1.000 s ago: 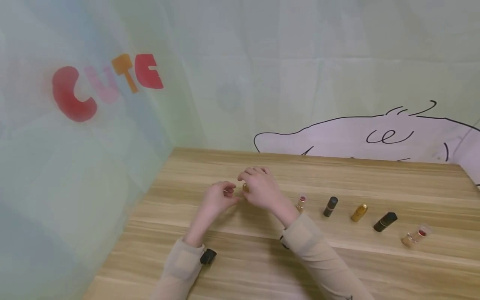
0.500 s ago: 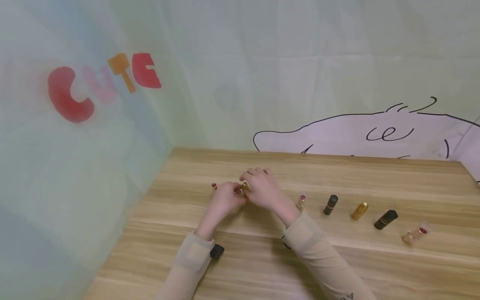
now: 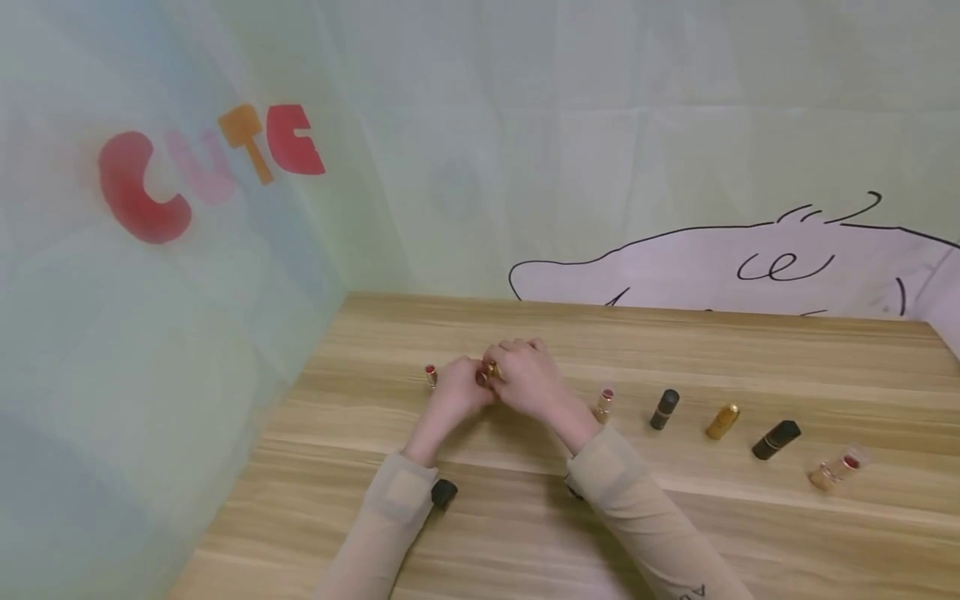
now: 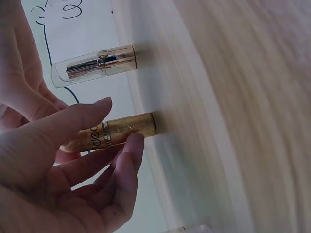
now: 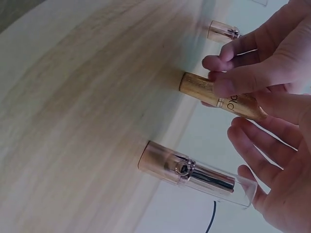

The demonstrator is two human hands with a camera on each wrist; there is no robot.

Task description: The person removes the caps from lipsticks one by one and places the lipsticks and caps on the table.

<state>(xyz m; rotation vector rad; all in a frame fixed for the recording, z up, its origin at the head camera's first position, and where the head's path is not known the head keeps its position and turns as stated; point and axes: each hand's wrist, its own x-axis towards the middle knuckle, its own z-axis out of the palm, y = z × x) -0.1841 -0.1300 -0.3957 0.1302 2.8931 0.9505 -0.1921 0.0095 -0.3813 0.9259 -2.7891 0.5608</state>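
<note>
A gold lipstick tube (image 3: 492, 370) stands between both hands near the middle of the table, its base close to the wood. My left hand (image 3: 457, 393) pinches the lower part of the tube with thumb and fingers, seen clearly in the left wrist view. At the rounded upper end, my right hand (image 3: 529, 380) holds the tube between thumb and fingers, though the left thumb partly hides this grip. Just left of the hands is a red-tipped lipstick (image 3: 431, 377), and a clear-capped lipstick (image 5: 165, 164) stands on the right-hand side.
To the right, a row of upright lipsticks continues with a black tube (image 3: 664, 410), another gold tube (image 3: 723, 422), a second black tube (image 3: 776, 439) and a clear-capped one (image 3: 834, 471). Printed curtains border the wooden table (image 3: 510, 533) at the back and left.
My left hand has moved right, from beside the gold lipstick to a pinch on its lower part, uncovering the lipstick on the left. My right hand has stayed nearly in place.
</note>
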